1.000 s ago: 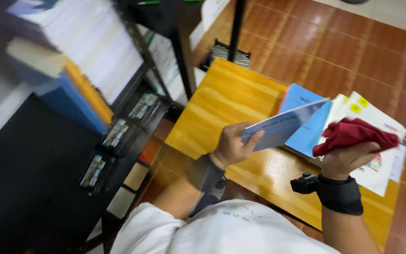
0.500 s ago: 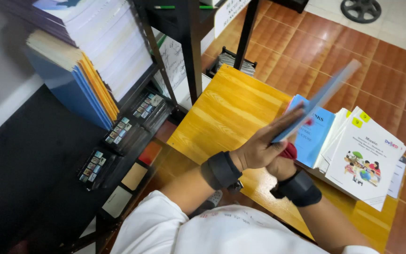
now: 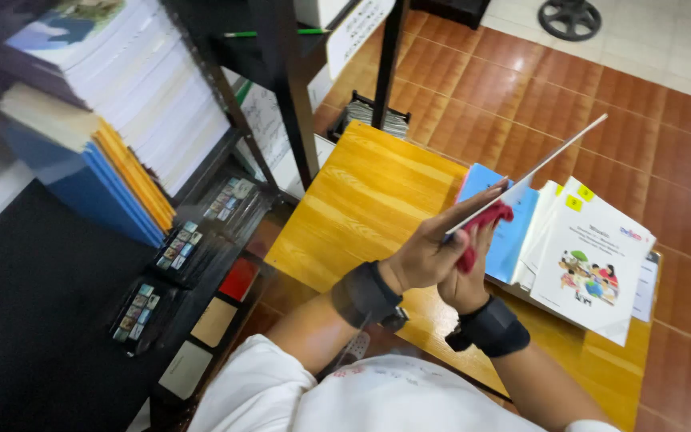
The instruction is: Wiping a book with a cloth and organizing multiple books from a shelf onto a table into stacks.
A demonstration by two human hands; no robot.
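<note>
- Left hand (image 3: 425, 254): gripped thin booklet (image 3: 526, 178), edge-on, tilted toward 2 o'clock above wooden table (image 3: 361, 200).
- Right hand (image 3: 467, 280): closed on red cloth (image 3: 480, 228), pressed against booklet underside.
- Best wiped with firm support, even strokes, clear of stacked booklets (image 3: 593, 264) at 3 o'clock.

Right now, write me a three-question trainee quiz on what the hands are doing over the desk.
1. True or false: the left hand holds a thin booklet raised edge-on.
2. The right hand grips: A) a green pen B) a red cloth C) a black tray
3. What colour is the folder lying on the wooden desk beside the white booklets?

Key: 1 true; 2 B; 3 blue.
</note>
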